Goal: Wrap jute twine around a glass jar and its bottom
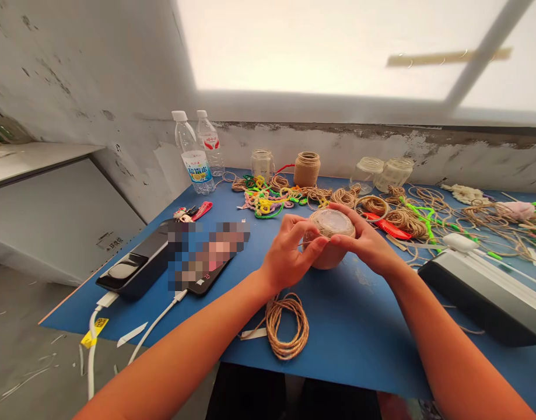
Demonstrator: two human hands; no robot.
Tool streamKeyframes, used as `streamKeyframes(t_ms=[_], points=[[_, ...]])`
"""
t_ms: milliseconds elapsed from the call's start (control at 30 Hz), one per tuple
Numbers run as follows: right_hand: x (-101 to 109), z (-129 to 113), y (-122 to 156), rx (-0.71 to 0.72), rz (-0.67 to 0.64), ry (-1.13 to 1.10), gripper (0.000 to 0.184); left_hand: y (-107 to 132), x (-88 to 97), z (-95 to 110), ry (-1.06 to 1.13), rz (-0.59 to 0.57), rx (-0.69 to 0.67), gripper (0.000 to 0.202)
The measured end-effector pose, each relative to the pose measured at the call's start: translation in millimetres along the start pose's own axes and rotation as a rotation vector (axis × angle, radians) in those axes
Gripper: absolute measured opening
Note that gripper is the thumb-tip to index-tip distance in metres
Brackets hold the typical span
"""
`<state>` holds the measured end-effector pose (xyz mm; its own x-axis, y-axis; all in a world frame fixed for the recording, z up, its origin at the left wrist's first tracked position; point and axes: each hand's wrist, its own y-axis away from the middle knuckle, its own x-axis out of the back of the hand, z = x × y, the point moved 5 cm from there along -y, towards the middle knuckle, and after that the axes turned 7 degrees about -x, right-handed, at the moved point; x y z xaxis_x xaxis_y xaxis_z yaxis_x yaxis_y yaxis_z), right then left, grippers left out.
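Between my hands a glass jar stands on the blue table, with its round, see-through end facing up. Jute twine is wound around its upper edge. My right hand wraps the jar's right side, thumb at the front and fingers behind. On the near left side, my left hand pinches the twine against the jar between thumb and bent fingers. A loose coil of jute twine lies on the table below my left wrist. The fingertips partly hide the winding.
Behind the jar lie twine coils, colored fuzzy cords and a red tool. A twine-wrapped jar, glass jars and bottles line the back. A phone and power strips flank my arms.
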<state>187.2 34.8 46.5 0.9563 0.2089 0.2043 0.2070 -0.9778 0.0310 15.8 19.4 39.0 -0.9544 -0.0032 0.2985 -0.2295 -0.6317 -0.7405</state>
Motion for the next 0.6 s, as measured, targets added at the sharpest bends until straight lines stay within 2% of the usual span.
streamKeyframes(t_ms=[167, 300, 367, 433, 600], points=[[-2.7, -4.4, -0.1, 0.021, -0.001, 0.000, 0.072, -15.6, 1.3, -4.0, 0.059, 0.018, 0.202, 0.031], [-3.5, -3.3, -3.8, 0.004, -0.033, -0.011, 0.073, -30.7, -5.0, -5.8, 0.057, -0.101, 0.145, 0.041], [-3.4, -4.2, -5.8, 0.005, -0.066, -0.004, 0.072, -32.8, -11.2, -7.8, 0.131, -0.184, 0.123, 0.044], [-2.7, -6.5, -7.5, 0.006, -0.101, 0.017, 0.072, -30.1, -15.5, -10.7, 0.232, -0.216, 0.146, 0.046], [-0.3, -11.5, -11.1, -0.070, -0.207, 0.041, 0.080, -13.4, -18.5, -18.7, 0.321, -0.115, 0.291, 0.058]])
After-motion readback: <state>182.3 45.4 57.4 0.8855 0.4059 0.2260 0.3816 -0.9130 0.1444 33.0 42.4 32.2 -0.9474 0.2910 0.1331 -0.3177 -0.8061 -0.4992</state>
